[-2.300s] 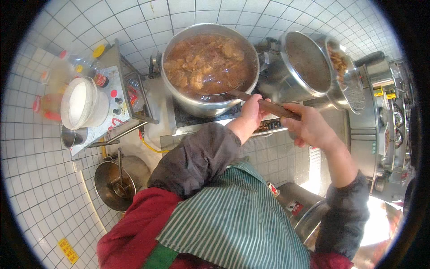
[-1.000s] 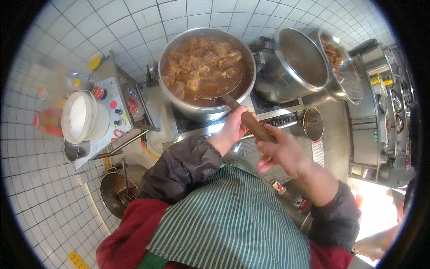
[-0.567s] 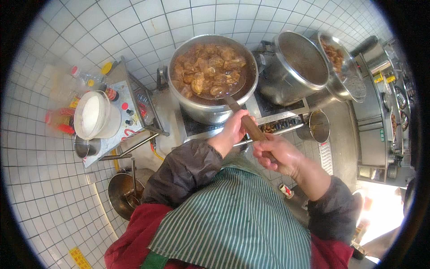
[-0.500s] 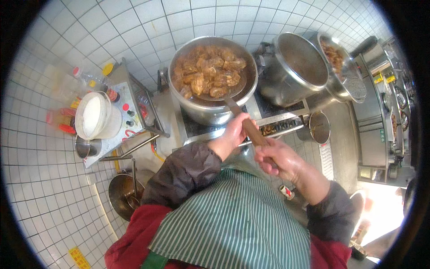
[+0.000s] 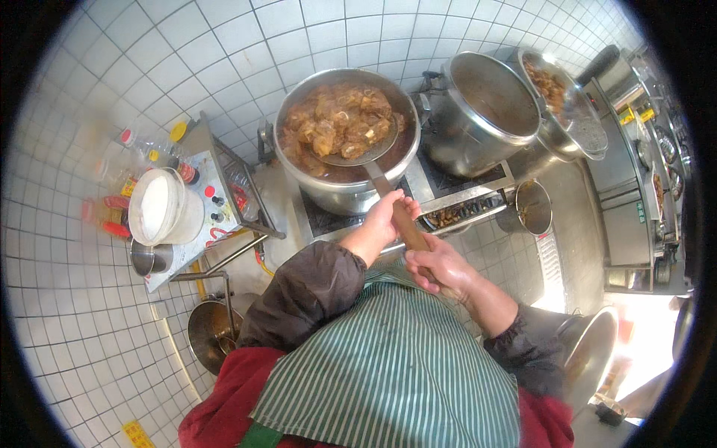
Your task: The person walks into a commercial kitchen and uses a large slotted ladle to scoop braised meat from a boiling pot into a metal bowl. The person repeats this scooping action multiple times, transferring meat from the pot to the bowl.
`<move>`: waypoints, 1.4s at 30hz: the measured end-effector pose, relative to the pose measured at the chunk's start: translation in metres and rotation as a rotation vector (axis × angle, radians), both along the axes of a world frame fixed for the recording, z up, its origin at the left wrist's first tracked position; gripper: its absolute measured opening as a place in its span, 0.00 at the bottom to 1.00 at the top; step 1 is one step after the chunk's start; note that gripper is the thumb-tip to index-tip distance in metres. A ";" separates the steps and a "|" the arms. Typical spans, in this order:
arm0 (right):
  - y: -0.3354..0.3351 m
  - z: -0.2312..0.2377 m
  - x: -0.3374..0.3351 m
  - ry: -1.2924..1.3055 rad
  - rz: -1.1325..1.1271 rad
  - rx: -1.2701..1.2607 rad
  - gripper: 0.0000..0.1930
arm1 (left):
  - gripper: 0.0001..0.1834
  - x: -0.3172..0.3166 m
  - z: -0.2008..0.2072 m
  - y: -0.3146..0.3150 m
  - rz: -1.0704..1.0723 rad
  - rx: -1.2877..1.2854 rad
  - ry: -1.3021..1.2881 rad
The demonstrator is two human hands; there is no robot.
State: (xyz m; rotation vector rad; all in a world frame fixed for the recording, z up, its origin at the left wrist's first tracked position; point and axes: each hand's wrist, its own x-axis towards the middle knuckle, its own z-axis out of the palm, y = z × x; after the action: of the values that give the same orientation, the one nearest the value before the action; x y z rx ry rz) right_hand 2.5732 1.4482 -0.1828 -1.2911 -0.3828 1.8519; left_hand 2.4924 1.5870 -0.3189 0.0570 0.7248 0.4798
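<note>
Both my hands grip the wooden handle [image 5: 407, 228] of a large skimmer [image 5: 361, 158]. My left hand [image 5: 384, 219] is closed round it nearer the pot, its fingers curled at the upper side. My right hand [image 5: 442, 266] wraps the end near my apron. The skimmer's round head lies under a heap of brown chunks of meat [image 5: 340, 119], some with pale bone ends showing. It rests within a big steel pot [image 5: 288, 159] of dark brown liquid, with more brown pieces around it. The pot stands on a dark cooktop.
Right of it stands a second tall steel pot [image 5: 478, 119], then a pan of brown pieces [image 5: 545, 87] with a mesh strainer [image 5: 584, 136]. On the left, a small table bears a white tub [image 5: 183, 216], a steel cup [image 5: 151, 257] and bottles. A bucket [image 5: 533, 209] stands beyond my right hand.
The skimmer with its meat has shifted slightly within the pot, and more liquid shows at the near side. My hands have moved a little left in the picture, my right forearm drawing inward.
</note>
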 end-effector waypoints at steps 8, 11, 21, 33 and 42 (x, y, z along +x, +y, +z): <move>0.005 -0.007 0.007 0.047 -0.015 0.033 0.11 | 0.11 0.019 -0.010 0.010 0.043 -0.090 -0.015; -0.007 0.004 0.009 0.053 -0.033 0.019 0.13 | 0.11 0.019 -0.001 -0.001 0.047 -0.122 -0.010; -0.054 0.002 0.022 0.027 0.048 0.028 0.29 | 0.10 0.021 0.022 -0.054 0.037 -0.009 0.107; -0.049 -0.057 0.047 0.003 0.075 0.077 0.35 | 0.10 0.025 -0.011 -0.041 -0.041 0.171 0.210; -0.027 -0.061 0.062 0.026 0.092 0.036 0.35 | 0.12 0.037 -0.030 -0.001 0.057 -0.004 0.197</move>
State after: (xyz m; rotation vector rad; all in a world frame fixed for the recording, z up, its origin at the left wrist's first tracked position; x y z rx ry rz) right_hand 2.6348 1.4210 -0.2441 -1.2429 -0.4666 1.9277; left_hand 2.5293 1.5857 -0.3492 0.0806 0.9219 0.5322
